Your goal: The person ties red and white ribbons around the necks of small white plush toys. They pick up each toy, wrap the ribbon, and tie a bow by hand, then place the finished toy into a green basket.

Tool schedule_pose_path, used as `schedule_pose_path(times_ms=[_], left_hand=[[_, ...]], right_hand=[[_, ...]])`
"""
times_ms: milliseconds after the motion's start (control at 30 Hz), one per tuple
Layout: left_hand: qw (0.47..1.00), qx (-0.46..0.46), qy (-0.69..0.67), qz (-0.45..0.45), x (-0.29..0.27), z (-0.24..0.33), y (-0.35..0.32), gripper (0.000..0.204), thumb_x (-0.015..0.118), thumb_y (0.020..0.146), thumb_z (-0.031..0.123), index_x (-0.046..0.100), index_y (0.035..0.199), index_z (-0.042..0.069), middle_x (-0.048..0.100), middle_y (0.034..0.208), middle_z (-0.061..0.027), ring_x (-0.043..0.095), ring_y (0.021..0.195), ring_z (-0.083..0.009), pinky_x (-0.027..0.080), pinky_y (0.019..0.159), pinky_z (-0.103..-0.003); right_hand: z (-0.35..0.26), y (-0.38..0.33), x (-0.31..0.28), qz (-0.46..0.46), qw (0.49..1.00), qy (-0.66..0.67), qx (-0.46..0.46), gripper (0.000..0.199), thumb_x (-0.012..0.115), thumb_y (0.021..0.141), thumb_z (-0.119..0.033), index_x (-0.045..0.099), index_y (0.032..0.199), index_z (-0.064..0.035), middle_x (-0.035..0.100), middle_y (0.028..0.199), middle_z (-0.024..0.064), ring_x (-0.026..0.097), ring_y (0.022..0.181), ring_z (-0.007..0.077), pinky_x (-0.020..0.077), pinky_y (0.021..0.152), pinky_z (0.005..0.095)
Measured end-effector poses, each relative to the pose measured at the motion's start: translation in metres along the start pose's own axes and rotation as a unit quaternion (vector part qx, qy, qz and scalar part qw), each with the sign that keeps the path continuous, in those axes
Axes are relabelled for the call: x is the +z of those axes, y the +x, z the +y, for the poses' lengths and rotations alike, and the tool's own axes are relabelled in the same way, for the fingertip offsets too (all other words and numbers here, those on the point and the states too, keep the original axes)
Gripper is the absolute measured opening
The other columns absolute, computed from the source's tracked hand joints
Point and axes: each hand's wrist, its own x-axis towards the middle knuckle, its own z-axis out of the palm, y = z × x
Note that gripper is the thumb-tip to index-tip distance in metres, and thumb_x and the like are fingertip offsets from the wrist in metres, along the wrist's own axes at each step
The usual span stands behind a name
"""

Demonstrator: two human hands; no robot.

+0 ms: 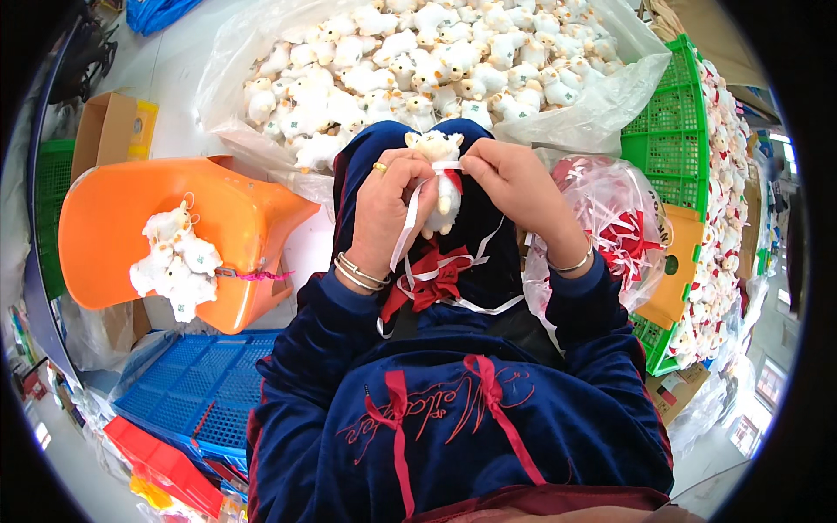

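Over my lap, a small white plush toy (445,212) is held upright with its head away from me. My left hand (391,196) is closed on the toy's left side, and a loose white ribbon (406,228) hangs down beside its fingers. My right hand (521,186) pinches the white ribbon at the toy's neck. A bit of red cloth shows under that ribbon, on the toy's chest. Several red cloth pieces (432,277) with white ribbons lie on my lap just below the toy. The fingertips of my left hand are partly hidden.
A large clear plastic bag (222,91) full of white plush toys lies ahead. To the left, an orange chair (96,231) carries several toys (179,261); a blue crate (187,383) stands nearer. On the right are a clear bag of red pieces (623,231) and green crates (667,118).
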Motion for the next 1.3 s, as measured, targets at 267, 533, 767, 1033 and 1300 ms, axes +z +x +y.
schedule_pose_path(times_ms=[267, 533, 767, 1033, 1300], left_hand=[[0.996, 0.079, 0.029, -0.029, -0.004, -0.008, 0.006, 0.020, 0.076, 0.082, -0.005, 0.063, 0.096, 0.003, 0.063, 0.108, -0.0096, 0.067, 0.080, -0.0225, 0.054, 0.068, -0.031], [1.000, 0.013, 0.006, 0.006, 0.002, -0.006, 0.008, 0.019, 0.077, 0.085, 0.001, 0.061, 0.093, 0.004, 0.065, 0.093, -0.0105, 0.066, 0.074, -0.0238, 0.054, 0.064, -0.032], [1.000, 0.006, 0.015, -0.003, 0.002, -0.005, 0.009, 0.011, 0.074, 0.091, 0.004, 0.066, 0.100, 0.003, 0.067, 0.089, -0.0064, 0.064, 0.074, -0.0142, 0.052, 0.066, -0.027], [0.999, -0.016, -0.028, -0.004, -0.001, 0.002, 0.011, 0.011, 0.072, 0.090, 0.003, 0.072, 0.101, 0.002, 0.071, 0.093, -0.0138, 0.071, 0.080, -0.0270, 0.056, 0.069, -0.033], [0.998, 0.054, 0.017, 0.034, 0.005, -0.002, 0.006, 0.015, 0.076, 0.088, 0.004, 0.073, 0.102, 0.003, 0.072, 0.098, -0.0133, 0.072, 0.085, -0.0274, 0.058, 0.073, -0.033]], right_hand=[[-0.006, 0.015, 0.011, -0.122, 0.827, 0.522, 0.172, 0.030, 0.054, 0.106, -0.025, 0.063, 0.088, -0.0040, 0.060, 0.076, 0.0003, 0.053, 0.066, 0.0106, 0.0392, 0.061, 0.0239], [-0.019, 0.001, 0.006, -0.160, 0.843, 0.500, 0.115, 0.023, 0.058, 0.105, -0.022, 0.067, 0.103, -0.0007, 0.068, 0.084, 0.0028, 0.062, 0.076, 0.0091, 0.0465, 0.068, 0.0225], [-0.007, -0.008, -0.006, -0.161, 0.874, 0.450, 0.081, 0.017, 0.063, 0.101, -0.015, 0.070, 0.102, 0.0010, 0.071, 0.091, 0.0057, 0.065, 0.083, 0.0130, 0.0501, 0.076, 0.0265], [-0.010, -0.005, 0.000, -0.042, 0.973, 0.202, 0.106, 0.009, 0.069, 0.094, -0.005, 0.071, 0.102, -0.0002, 0.068, 0.082, -0.0001, 0.061, 0.074, 0.0076, 0.0488, 0.067, 0.0264], [-0.022, 0.010, 0.019, 0.045, 0.997, -0.058, -0.040, 0.011, 0.068, 0.086, -0.010, 0.064, 0.095, -0.0055, 0.067, 0.080, 0.0115, 0.068, 0.073, 0.0304, 0.0520, 0.062, 0.0390]])
